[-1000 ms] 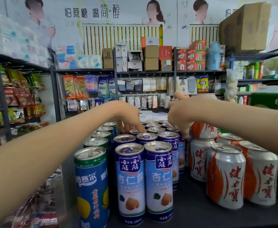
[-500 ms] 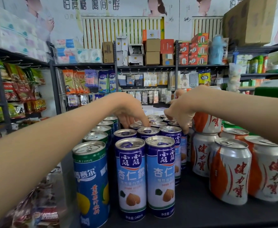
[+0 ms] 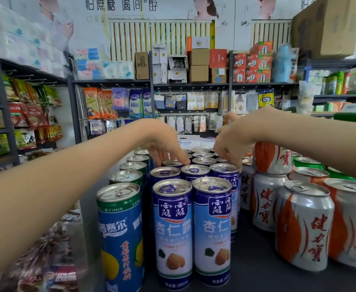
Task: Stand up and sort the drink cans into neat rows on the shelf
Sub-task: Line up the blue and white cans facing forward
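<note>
Tall blue almond-drink cans [image 3: 174, 228] stand upright in tight rows down the middle of the dark shelf [image 3: 257, 268]. A single file of blue cans with green rims [image 3: 120, 239] runs along their left. My left hand [image 3: 162, 142] reaches over the back of the rows, its straight fingertips touching the tops of the rear blue cans. My right hand [image 3: 234, 140] is at the right rear, fingers pointing down against the tops and side of the blue cans there. Neither hand lifts a can.
Short white-and-orange cans [image 3: 303, 224] stand at the right, with one stacked on top [image 3: 272, 159] beside my right wrist. Green cans [image 3: 307, 163] sit behind them. Snack packets [image 3: 52, 268] lie at the lower left. Store racks fill the background.
Both hands stay on the rear blue cans; the left fingertips have crept slightly forward. The view has dipped, so the cans sit a little higher in frame.
</note>
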Available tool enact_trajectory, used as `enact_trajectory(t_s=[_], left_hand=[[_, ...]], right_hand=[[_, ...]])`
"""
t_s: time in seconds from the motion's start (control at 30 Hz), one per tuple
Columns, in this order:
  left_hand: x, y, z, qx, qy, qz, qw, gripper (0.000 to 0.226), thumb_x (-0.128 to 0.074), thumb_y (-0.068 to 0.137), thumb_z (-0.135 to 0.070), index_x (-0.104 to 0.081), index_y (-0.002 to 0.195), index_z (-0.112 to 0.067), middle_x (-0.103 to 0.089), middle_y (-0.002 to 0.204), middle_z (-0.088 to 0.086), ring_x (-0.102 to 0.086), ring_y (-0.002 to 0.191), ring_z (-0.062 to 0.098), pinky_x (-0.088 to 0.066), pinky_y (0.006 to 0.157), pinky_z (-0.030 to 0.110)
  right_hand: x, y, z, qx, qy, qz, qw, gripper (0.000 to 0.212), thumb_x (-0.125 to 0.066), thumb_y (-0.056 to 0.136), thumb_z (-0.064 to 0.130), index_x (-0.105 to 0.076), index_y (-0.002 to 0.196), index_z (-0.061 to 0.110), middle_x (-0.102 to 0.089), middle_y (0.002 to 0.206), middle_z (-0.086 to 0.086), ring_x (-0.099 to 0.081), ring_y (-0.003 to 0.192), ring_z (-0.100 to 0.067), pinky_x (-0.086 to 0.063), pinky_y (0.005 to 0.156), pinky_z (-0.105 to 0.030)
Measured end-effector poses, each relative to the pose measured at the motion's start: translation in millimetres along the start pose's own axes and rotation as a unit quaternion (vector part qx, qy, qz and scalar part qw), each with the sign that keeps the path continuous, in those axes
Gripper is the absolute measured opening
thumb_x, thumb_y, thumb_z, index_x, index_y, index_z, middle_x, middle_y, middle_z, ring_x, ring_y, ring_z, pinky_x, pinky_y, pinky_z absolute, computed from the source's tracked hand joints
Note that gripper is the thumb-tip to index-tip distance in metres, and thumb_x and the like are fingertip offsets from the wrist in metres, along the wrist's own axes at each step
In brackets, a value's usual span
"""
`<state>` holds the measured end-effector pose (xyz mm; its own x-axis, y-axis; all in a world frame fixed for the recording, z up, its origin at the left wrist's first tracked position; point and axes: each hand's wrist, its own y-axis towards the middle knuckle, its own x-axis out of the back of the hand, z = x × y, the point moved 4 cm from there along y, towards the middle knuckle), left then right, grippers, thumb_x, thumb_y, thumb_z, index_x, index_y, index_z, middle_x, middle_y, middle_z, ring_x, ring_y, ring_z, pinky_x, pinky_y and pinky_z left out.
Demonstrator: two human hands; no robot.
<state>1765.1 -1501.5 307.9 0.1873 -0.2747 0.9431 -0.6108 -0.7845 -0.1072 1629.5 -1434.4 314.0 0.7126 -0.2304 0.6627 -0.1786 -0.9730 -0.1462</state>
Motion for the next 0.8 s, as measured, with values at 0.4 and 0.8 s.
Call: enact_trajectory(t_s=[0.4,0.8], left_hand=[[3.8,-9.3,7.5,0.009,0.022,-0.003,1.000,0.047,-0.068,0.082,-0.040,-0.062,0.106,0.000,-0.063,0.102,0.016,-0.064,0.087,0.022,-0.057,0.070,0.024],[10.3,-29.0,18.6,-0.077,0.054,0.026,0.995,0.018,-0.059,0.091,-0.015,-0.065,0.107,-0.021,-0.059,0.107,-0.005,-0.057,0.097,0.009,-0.047,0.073,0.016]], right_hand=[[-1.3,-3.6,-8.2,0.037,0.043,-0.019,0.998,0.017,-0.067,0.077,0.049,-0.059,0.085,0.037,-0.060,0.098,0.018,-0.032,0.121,-0.015,-0.006,0.108,-0.053],[-0.3,-10.2,1.0,0.082,0.049,-0.070,0.993,0.017,-0.070,0.079,0.035,-0.056,0.070,0.030,-0.068,0.081,0.010,-0.048,0.084,-0.008,-0.026,0.096,-0.038]])
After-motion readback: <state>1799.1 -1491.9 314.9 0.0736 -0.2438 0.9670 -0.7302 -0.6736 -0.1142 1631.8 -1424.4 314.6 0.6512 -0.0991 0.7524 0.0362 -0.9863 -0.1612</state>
